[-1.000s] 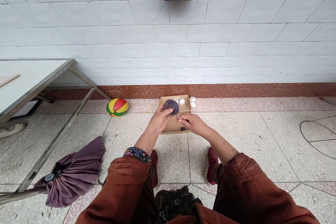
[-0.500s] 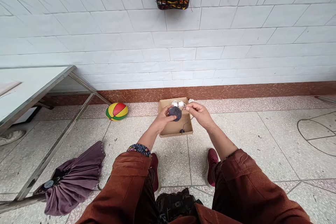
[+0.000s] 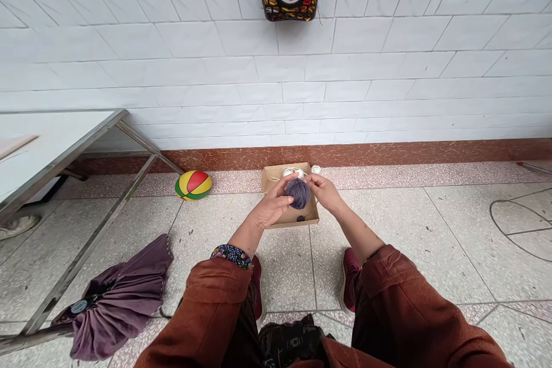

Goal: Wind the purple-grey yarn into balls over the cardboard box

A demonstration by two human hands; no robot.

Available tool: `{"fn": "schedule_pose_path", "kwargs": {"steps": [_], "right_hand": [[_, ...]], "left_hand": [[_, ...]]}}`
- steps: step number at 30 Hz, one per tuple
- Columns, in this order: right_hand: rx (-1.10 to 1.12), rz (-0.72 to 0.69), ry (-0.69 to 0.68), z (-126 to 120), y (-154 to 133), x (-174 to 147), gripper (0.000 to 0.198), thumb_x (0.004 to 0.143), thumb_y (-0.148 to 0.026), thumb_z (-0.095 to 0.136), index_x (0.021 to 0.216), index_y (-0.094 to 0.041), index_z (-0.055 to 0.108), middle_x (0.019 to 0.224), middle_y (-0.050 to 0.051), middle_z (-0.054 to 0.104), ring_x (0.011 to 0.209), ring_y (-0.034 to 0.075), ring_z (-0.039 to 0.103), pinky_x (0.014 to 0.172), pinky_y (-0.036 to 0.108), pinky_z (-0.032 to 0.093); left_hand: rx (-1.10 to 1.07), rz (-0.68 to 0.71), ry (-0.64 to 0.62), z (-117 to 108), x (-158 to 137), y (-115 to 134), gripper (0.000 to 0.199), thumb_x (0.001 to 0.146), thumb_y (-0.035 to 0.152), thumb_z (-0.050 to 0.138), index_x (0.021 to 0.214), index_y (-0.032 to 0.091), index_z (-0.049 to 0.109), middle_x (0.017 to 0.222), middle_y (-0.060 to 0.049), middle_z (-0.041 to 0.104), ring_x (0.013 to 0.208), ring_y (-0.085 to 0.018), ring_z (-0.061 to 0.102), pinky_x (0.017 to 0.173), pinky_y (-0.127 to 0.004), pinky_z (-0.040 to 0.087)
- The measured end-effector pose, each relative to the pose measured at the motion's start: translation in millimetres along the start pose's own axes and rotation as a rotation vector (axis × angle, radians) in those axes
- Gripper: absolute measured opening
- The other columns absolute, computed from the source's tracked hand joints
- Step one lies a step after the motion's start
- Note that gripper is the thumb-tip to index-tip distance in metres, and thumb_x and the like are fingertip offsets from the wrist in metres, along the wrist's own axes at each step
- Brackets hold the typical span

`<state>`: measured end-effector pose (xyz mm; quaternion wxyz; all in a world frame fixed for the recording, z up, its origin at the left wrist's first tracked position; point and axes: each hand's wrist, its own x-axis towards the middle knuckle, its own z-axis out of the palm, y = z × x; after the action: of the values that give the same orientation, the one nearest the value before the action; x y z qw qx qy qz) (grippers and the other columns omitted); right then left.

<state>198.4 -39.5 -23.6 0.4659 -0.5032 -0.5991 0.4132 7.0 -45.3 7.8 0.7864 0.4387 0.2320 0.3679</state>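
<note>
My left hand (image 3: 275,202) is closed around a dark purple-grey ball of yarn (image 3: 297,193), thumb at its front. Close by on the right, my right hand (image 3: 324,191) pinches at the yarn strand beside the ball; the strand itself is mostly hidden by the fingers. Below both hands, an open cardboard box (image 3: 284,219) rests on the floor. Inside it lie a small dark ball of yarn (image 3: 301,218) near the front wall and white yarn balls (image 3: 299,173) at the back. Another white yarn ball (image 3: 315,169) sits just outside its back right corner.
A colourful ball (image 3: 193,185) lies on the floor near a metal-framed table (image 3: 81,152) at left. A folded purple umbrella (image 3: 125,299) lies below it. A black basket (image 3: 290,8) hangs on the tiled wall. A wire frame (image 3: 524,224) is at far right.
The yarn ball and my left hand have moved slightly right and toward me. My right hand has come closer to the ball, and the strand between them is less visible.
</note>
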Motion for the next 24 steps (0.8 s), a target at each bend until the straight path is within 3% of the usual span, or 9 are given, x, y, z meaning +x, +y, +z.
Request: {"fn": "schedule_pose_path", "kwargs": {"steps": [5, 11, 16, 20, 24], "right_hand": [[-0.099, -0.054, -0.057, 13.6, 2.8, -3.2, 0.020, 0.087, -0.035, 0.052, 0.076, -0.020, 0.059, 0.069, -0.003, 0.055, 0.065, 0.014, 0.050, 0.064, 0.024, 0.039], [-0.290, -0.235, -0.139, 22.5, -2.2, -16.1, 0.018, 0.093, -0.029, 0.053, 0.081, -0.020, 0.064, 0.078, 0.001, 0.064, 0.073, 0.016, 0.057, 0.069, 0.026, 0.043], [-0.320, -0.361, -0.172, 20.2, -23.9, -29.4, 0.018, 0.096, -0.030, 0.053, 0.089, -0.021, 0.067, 0.082, 0.003, 0.067, 0.076, 0.016, 0.061, 0.072, 0.028, 0.047], [-0.318, -0.459, -0.109, 12.1, -41.8, -30.8, 0.018, 0.098, -0.031, 0.053, 0.094, -0.022, 0.069, 0.087, 0.004, 0.068, 0.082, 0.018, 0.063, 0.077, 0.030, 0.049], [-0.356, -0.487, -0.051, 6.1, -42.8, -21.1, 0.021, 0.098, -0.031, 0.053, 0.092, -0.022, 0.070, 0.087, 0.005, 0.068, 0.084, 0.019, 0.063, 0.078, 0.031, 0.049]], "left_hand": [[-0.091, 0.074, 0.120, -9.0, 3.7, 0.1, 0.047, 0.071, 0.024, 0.077, 0.116, 0.016, 0.065, 0.119, -0.011, 0.066, 0.112, -0.023, 0.059, 0.098, -0.037, 0.043], [-0.185, 0.119, 0.295, -17.8, 7.0, 1.8, 0.036, 0.070, 0.022, 0.078, 0.104, 0.017, 0.066, 0.101, -0.005, 0.069, 0.090, -0.016, 0.063, 0.081, -0.030, 0.049], [-0.065, 0.126, 0.419, -20.7, 8.0, -0.2, 0.040, 0.066, 0.022, 0.081, 0.102, 0.018, 0.063, 0.097, -0.002, 0.067, 0.088, -0.015, 0.062, 0.080, -0.030, 0.048], [0.163, 0.154, 0.408, -20.8, 8.3, -5.6, 0.049, 0.063, 0.022, 0.082, 0.108, 0.017, 0.064, 0.105, -0.005, 0.067, 0.098, -0.018, 0.060, 0.092, -0.032, 0.044], [0.307, 0.089, 0.287, -16.7, 4.1, -11.0, 0.052, 0.064, 0.023, 0.081, 0.114, 0.018, 0.064, 0.109, -0.006, 0.066, 0.104, -0.021, 0.058, 0.097, -0.035, 0.042]]}}
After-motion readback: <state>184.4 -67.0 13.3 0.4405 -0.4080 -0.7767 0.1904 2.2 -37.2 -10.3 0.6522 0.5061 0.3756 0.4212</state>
